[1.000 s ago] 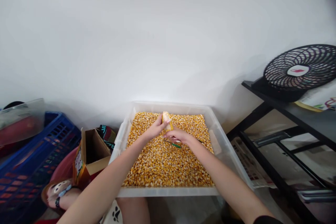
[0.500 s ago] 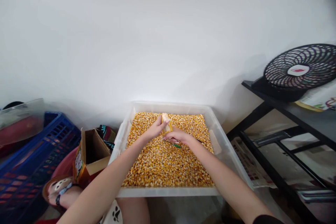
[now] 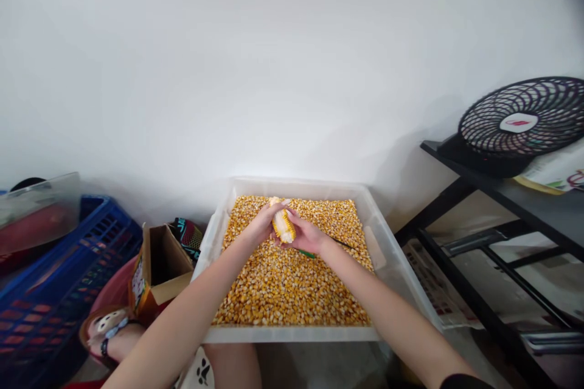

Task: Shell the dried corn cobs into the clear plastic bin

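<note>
At the far left a blue crate (image 3: 55, 279) sits on the floor with a clear lid (image 3: 41, 200) leaning over it. Just right of it stands an open carton (image 3: 157, 267), with a foot in a sandal (image 3: 107, 331) below it. In the middle a clear bin (image 3: 292, 333) holds a bed of loose kernels (image 3: 287, 285). Above the far half of that bed, the left hand (image 3: 260, 228) is closed around the upper end of a cob (image 3: 283, 226), which is partly stripped and tilted. The right hand (image 3: 308, 236) grips the cob's lower side, and a thin green-handled tool (image 3: 335, 243) pokes out from under it to the right; whether the hand also holds that tool I cannot tell. At the right a black shelf (image 3: 524, 200) carries a black fan (image 3: 520, 124).
</note>
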`<state>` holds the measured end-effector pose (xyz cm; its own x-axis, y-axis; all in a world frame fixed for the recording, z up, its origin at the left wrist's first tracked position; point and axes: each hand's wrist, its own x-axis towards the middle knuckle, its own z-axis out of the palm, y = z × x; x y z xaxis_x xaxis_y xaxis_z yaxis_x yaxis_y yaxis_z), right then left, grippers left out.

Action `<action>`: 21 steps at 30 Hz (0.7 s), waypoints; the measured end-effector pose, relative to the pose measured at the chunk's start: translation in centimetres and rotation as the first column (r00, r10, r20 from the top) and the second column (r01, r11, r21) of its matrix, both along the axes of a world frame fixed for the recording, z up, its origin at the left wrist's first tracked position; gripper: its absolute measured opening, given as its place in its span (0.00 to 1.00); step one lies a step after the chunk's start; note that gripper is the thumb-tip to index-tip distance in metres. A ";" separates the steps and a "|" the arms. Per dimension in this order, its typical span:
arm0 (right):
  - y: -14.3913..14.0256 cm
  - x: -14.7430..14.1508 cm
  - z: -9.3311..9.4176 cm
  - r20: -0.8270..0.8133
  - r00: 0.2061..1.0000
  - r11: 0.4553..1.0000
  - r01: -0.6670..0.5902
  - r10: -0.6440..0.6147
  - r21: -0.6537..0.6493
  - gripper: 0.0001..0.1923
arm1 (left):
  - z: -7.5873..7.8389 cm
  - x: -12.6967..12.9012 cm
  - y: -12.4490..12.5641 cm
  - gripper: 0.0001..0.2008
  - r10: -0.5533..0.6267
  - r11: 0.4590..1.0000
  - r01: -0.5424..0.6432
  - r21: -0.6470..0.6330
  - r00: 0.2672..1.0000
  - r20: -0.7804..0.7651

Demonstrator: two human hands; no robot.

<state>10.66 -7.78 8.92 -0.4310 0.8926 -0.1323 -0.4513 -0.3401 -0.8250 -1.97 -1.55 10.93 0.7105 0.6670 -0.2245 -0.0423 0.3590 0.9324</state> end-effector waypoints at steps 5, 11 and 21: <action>0.1 -1.0 -0.4 0.025 0.995 0.995 0.099 -0.099 -0.002 0.20 | -0.2 0.0 -0.3 0.25 0.046 0.998 -0.045 0.050 0.998 -0.030; 0.4 -1.3 -1.9 0.100 0.978 0.982 0.181 -0.185 0.047 0.20 | -1.3 0.2 -0.3 0.26 0.060 0.991 -0.052 0.127 0.997 -0.055; 0.2 -1.6 -2.0 0.200 0.969 0.987 0.158 -0.148 -0.036 0.23 | -2.2 0.2 0.0 0.26 0.046 0.995 -0.041 0.096 0.997 -0.056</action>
